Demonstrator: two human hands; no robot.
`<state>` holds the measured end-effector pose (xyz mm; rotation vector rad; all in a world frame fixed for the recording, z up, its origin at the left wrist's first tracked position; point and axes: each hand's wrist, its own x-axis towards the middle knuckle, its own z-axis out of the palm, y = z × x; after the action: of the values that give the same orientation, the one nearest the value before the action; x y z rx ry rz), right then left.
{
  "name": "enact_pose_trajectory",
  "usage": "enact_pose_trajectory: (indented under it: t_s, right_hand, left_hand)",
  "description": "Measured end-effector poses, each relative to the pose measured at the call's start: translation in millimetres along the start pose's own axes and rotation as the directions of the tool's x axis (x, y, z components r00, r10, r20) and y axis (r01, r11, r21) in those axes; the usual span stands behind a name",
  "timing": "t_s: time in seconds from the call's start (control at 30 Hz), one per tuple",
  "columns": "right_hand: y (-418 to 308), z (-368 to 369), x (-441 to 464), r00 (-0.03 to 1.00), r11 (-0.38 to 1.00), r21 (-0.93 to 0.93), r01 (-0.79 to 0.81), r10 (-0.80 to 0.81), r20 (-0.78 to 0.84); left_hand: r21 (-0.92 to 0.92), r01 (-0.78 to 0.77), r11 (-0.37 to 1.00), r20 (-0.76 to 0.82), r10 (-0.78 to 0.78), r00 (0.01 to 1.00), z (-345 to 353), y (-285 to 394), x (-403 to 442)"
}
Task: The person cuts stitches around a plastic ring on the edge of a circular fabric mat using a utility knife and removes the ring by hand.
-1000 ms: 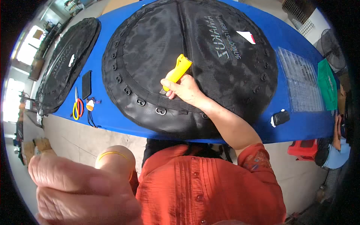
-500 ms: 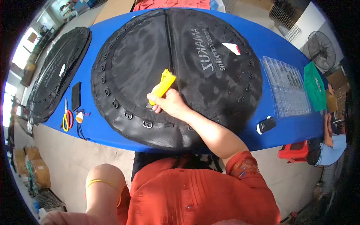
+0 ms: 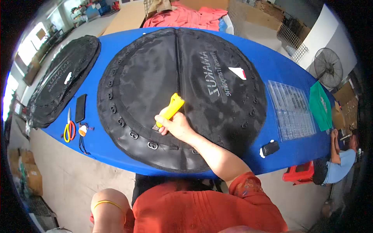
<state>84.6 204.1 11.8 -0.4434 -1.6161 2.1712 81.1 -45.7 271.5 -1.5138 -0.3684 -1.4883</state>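
A large round black trampoline mat (image 3: 143,77) with metal rings along its edge lies flat on the blue table (image 3: 287,155). My right hand (image 3: 176,126) is closed round a yellow tool (image 3: 171,110) over the lower middle of the mat; a small metal part shows below its fingers. Of my left arm, only the forearm with a yellow band shows at the bottom left; the hand itself is out of the frame. On the mat's right half lie printed lettering and a white and red piece (image 3: 237,73).
At left are another black mat (image 3: 62,77), a black phone (image 3: 80,108), scissors (image 3: 69,130) and a small orange-white item (image 3: 82,130). Right: a clear compartment box (image 3: 291,110), black object (image 3: 270,148), green cloth (image 3: 320,105), fan (image 3: 328,68) and a seated person (image 3: 340,163).
My left hand has dropped from the lower left out of view. The camera view has shifted, showing more beyond the table. My right hand still holds the yellow tool over the mat.
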Motion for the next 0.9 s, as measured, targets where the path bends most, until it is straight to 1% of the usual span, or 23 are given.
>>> enact_pose_trajectory:
  t_s: [0.03,0.07,0.1,0.13,0.17,0.23,0.27,0.33,0.37,0.4,0.43,0.47,0.53,0.57,0.63,0.67,0.73,0.77,0.83,0.9]
  right_hand:
    - [-0.4,-0.5,1.1,1.000,1.000,-0.006,0.001,-0.001,0.000]
    - [-1.7,0.0,0.1,1.000,1.000,-0.007,-0.004,0.004,0.001]
    - [-2.3,-0.1,-0.3,1.000,1.000,-0.025,-0.017,0.017,-0.010]
    - [-3.2,-0.6,-0.2,1.000,1.000,-0.017,0.003,-0.003,0.001]
    - [-2.7,-1.1,-0.1,1.000,1.000,-0.003,0.019,-0.019,0.013]
    - [-3.9,1.0,1.3,0.999,0.999,-0.031,-0.038,0.037,-0.039]
    - [-3.2,0.4,1.4,1.000,1.000,-0.008,-0.005,0.004,-0.024]
    - [-5.9,0.9,0.9,0.999,0.999,-0.035,0.007,-0.008,-0.032]
    - [-9.9,2.1,-0.2,0.999,0.999,-0.052,0.004,-0.006,-0.041]
    - [-7.4,0.0,1.5,0.999,0.998,-0.060,0.030,-0.032,-0.034]
    - [-7.1,-0.5,2.2,0.999,0.999,-0.037,0.025,-0.026,-0.045]
    - [-6.4,-0.9,2.2,0.999,1.000,-0.001,0.014,-0.014,-0.046]
    - [-8.0,-0.8,1.1,0.998,1.000,-0.026,0.013,-0.014,-0.063]
    - [-8.3,-1.2,0.3,0.999,1.000,-0.007,0.021,-0.021,-0.046]
    - [-9.0,-1.5,-0.5,0.999,1.000,0.006,0.023,-0.023,-0.042]
    - [-9.4,-1.1,-0.5,0.999,1.000,0.010,0.013,-0.013,-0.045]
    - [-10.1,-0.9,-1.9,0.998,0.999,-0.032,0.038,-0.039,-0.048]
    - [-9.5,-1.0,-2.6,0.998,0.999,-0.024,0.048,-0.049,-0.042]
    - [-10.1,-1.7,-3.5,0.998,0.999,-0.021,0.048,-0.049,-0.036]
    - [-11.1,-1.4,-5.1,0.998,0.999,-0.018,0.048,-0.049,-0.029]
  left_hand:
    - [0.003,-0.013,1.000,0.006,0.013,1.000,-8.2,5.9,-2.0]
    - [0.210,-0.080,0.974,0.091,0.062,0.994,-19.3,12.9,-3.1]
    - [0.400,-0.159,0.903,0.188,0.089,0.978,-29.1,20.1,-7.3]
    - [0.400,-0.164,0.902,0.208,0.085,0.974,-30.5,23.5,-15.2]
    - [0.397,-0.122,0.910,0.232,0.029,0.972,-30.3,28.0,-28.4]
    - [0.403,-0.035,0.915,0.291,-0.092,0.952,-30.5,39.1,-61.0]
    - [0.411,0.018,0.911,0.326,-0.165,0.931,-32.8,46.9,-74.4]
    - [0.453,0.138,0.881,0.389,-0.335,0.858,-39.6,65.2,-82.8]
    - [0.481,0.144,0.865,0.537,-0.420,0.731,-37.5,57.4,-78.7]
    - [0.458,0.093,0.884,0.683,-0.416,0.600,-60.4,50.4,-91.5]
    - [0.565,0.188,0.803,0.722,-0.592,0.357,-66.3,51.2,-89.2]
    - [0.628,0.198,0.753,0.620,-0.637,0.458,-60.1,47.7,-119.5]
    - [0.712,0.299,0.635,0.511,-0.761,0.399,-60.4,45.5,-155.8]
    - [0.749,0.373,0.547,0.454,-0.834,0.313,-60.7,46.7,-168.8]
    - [0.765,0.433,0.477,0.421,-0.879,0.226,-61.6,46.0,-193.6]
    - [0.760,0.459,0.460,0.421,-0.886,0.192,-62.2,46.4,-201.2]
    - [0.772,0.434,0.464,0.447,-0.882,0.149,-61.5,47.4,-211.1]
    - [0.762,0.448,0.467,0.457,-0.879,0.139,-60.9,48.4,-216.5]
    - [0.739,0.418,0.528,0.515,-0.843,0.155,-60.3,48.2,-225.8]
    - [0.722,0.417,0.553,0.544,-0.825,0.151,-58.8,47.3,-233.7]
